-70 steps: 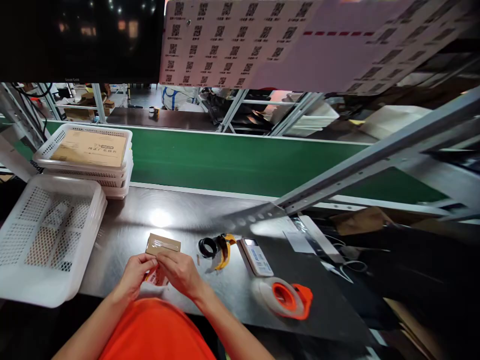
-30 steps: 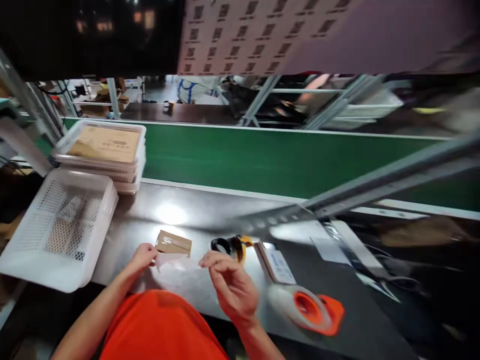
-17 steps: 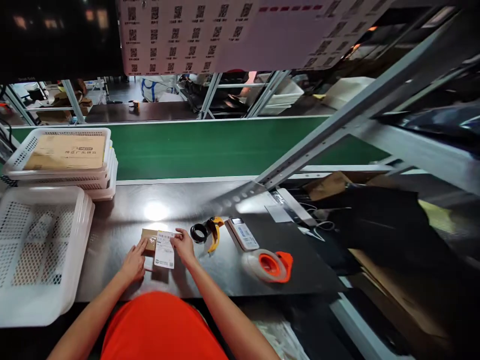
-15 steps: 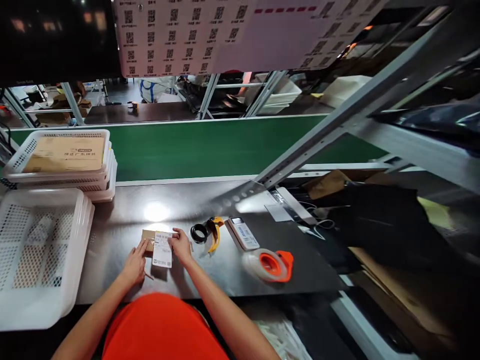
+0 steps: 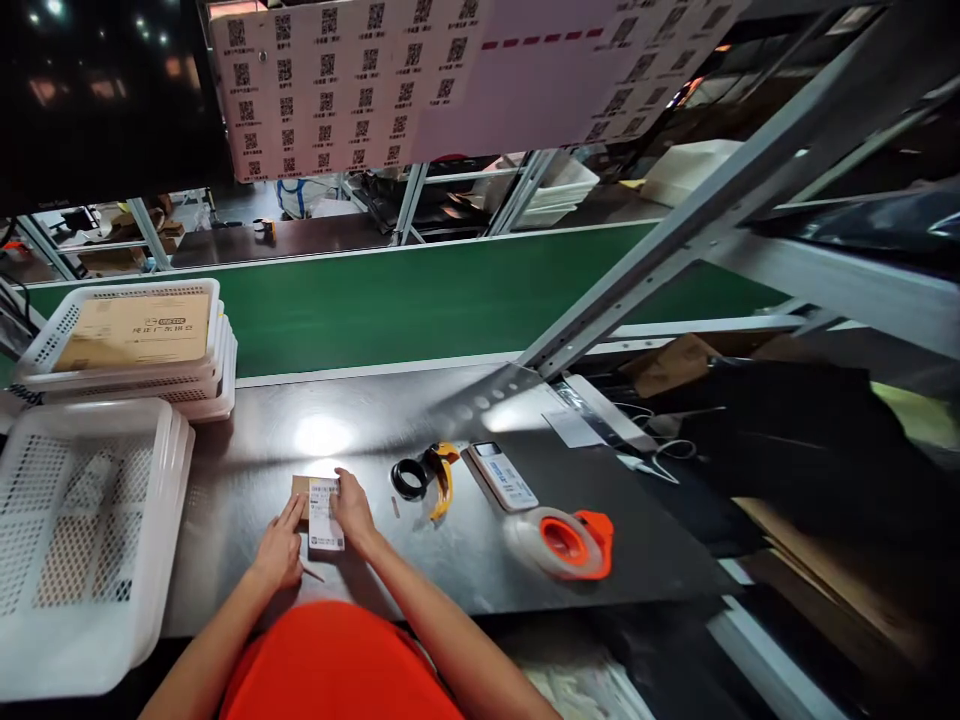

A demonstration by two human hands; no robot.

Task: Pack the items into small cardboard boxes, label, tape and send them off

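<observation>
A small brown cardboard box [image 5: 301, 487] lies on the dark steel worktable [image 5: 390, 420] in front of me. A white printed label [image 5: 324, 514] lies across the box. My left hand [image 5: 281, 548] rests flat on the table at the box's left side, fingertips touching it. My right hand [image 5: 351, 512] presses on the label's right edge with its fingers spread.
A black and yellow tape roll holder [image 5: 426, 476], a white handheld device [image 5: 504, 478] and an orange tape dispenser [image 5: 564, 541] lie to the right. White perforated baskets [image 5: 82, 540] sit at left, a stack with a cardboard sheet [image 5: 131, 330] behind. A green conveyor belt [image 5: 420, 295] runs beyond.
The white label, held loose in both hands earlier, has been laid over the brown box. My right hand has slid onto its right edge and my left hand has settled beside the box.
</observation>
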